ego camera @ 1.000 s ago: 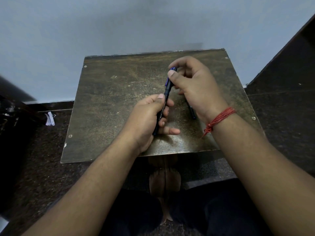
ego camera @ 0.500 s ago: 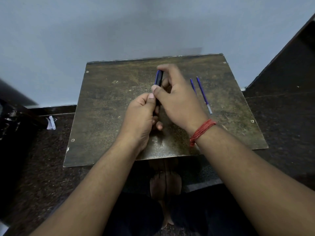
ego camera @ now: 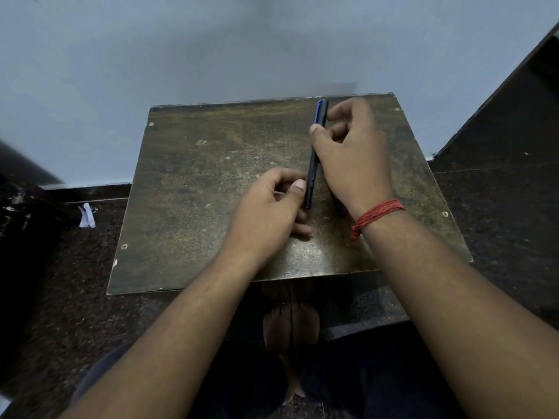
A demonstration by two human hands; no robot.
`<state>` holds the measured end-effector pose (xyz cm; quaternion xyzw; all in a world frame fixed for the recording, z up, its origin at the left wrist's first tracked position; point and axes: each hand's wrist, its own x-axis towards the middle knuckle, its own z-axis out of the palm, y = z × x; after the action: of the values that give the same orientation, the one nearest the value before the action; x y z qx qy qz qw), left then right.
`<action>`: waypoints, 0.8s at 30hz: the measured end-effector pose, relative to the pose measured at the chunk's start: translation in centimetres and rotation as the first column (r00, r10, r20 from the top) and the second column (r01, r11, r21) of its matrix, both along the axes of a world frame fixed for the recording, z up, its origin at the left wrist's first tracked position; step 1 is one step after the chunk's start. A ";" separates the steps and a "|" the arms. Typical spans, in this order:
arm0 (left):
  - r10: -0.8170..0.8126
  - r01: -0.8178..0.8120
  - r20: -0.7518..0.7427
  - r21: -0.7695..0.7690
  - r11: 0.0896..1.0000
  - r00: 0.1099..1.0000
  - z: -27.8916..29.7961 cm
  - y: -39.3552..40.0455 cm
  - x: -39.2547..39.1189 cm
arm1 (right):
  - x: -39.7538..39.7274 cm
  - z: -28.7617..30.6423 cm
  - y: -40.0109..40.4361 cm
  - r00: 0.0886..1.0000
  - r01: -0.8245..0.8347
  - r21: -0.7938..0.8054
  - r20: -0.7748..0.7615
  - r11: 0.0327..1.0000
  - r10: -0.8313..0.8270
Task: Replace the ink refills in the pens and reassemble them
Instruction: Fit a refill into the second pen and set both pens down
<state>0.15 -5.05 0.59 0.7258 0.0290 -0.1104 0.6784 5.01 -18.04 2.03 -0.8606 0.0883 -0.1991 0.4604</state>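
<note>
Partly hidden under the right wrist: a second dark pen (ego camera: pixel 338 207), only its near end showing on the table (ego camera: pixel 196 207). Hard to make out whether anything else lies beneath the right hand (ego camera: pixel 352 158); blurred at the far fingers. Held above the table, a dark pen (ego camera: pixel 314 158) with a blue clip at its far end, running from near the table's back edge toward the middle, tilted slightly left at its near end. Pinched near the upper part between right thumb and curled fingers. Left hand (ego camera: pixel 272 207) beside the pen's lower end, fingers curled, thumb tip touching or almost touching the barrel; cannot tell whether actually gripping it. Red thread (ego camera: pixel 376 214) wound round the right wrist. Left half of the table bare, with scuffed brown surface out to the edges. Beyond the left edge, a small white scrap (ego camera: pixel 87 215) on the dark floor (ego camera: pixel 75 282). Pale wall (ego camera: pixel 211 49) just behind the back edge.
</note>
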 end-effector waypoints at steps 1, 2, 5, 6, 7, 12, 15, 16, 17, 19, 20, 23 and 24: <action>0.035 -0.037 0.042 0.038 0.999 0.999 0.0 0.2 0.0 | 0.1 0.0 -0.3 1.000 0.020 -0.039 0.003 0.999 -0.020; 0.070 -0.076 0.088 0.071 0.995 0.994 0.0 0.4 0.1 | 0.2 -0.1 -0.5 1.000 0.027 -0.088 -0.008 0.996 -0.028; 0.164 -0.205 0.236 0.164 0.965 0.958 -0.2 1.4 0.6 | 0.1 -0.5 -0.3 0.994 -0.042 -0.319 -0.113 0.947 0.006; 0.177 -0.243 0.298 0.203 0.948 0.938 -0.3 1.7 0.9 | 0.0 -0.7 -0.1 0.990 -0.073 -0.406 -0.143 0.911 0.015; 0.170 -0.274 0.368 0.252 0.928 0.914 -0.3 1.9 1.1 | -0.1 -0.7 0.2 0.987 -0.095 -0.480 -0.162 0.872 0.018; -0.047 -0.316 0.552 0.543 0.778 0.833 -0.5 2.6 1.4 | -0.1 -1.0 1.0 0.983 -0.114 -0.638 -0.182 0.762 -0.005; -0.137 -0.275 0.490 0.675 0.685 0.861 -0.9 2.8 1.5 | -0.1 -1.2 1.1 0.980 -0.125 -0.658 -0.198 0.742 -0.010; -0.153 -0.262 0.476 0.693 0.671 0.866 -1.0 2.8 1.6 | -0.1 -1.1 1.1 0.980 -0.129 -0.652 -0.200 0.747 -0.006; -0.161 -0.248 0.462 0.702 0.667 0.872 -1.1 2.9 1.6 | -0.1 -1.0 1.0 0.980 -0.131 -0.640 -0.201 0.757 0.000; -0.159 -0.231 0.441 0.704 0.671 0.884 -1.2 3.0 1.7 | -0.1 -0.5 0.7 0.981 -0.125 -0.611 -0.192 0.782 0.006; -0.153 -0.229 0.435 0.704 0.673 0.887 -1.2 3.1 1.7 | -0.1 -0.2 0.4 0.983 -0.115 -0.597 -0.183 0.794 0.005; -0.143 -0.233 0.423 0.716 0.658 0.895 -1.1 3.4 1.9 | -0.2 0.7 -0.9 0.983 -0.091 -0.586 -0.183 0.805 -0.022; -0.143 -0.230 0.412 0.727 0.647 0.900 -1.0 3.4 2.0 | -0.4 0.9 -1.3 0.979 -0.096 -0.595 -0.203 0.798 -0.034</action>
<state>2.19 -1.63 -0.43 0.9469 -0.0612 0.0934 0.3016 4.64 -19.37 2.96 -0.9791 0.0529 -0.1201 0.1551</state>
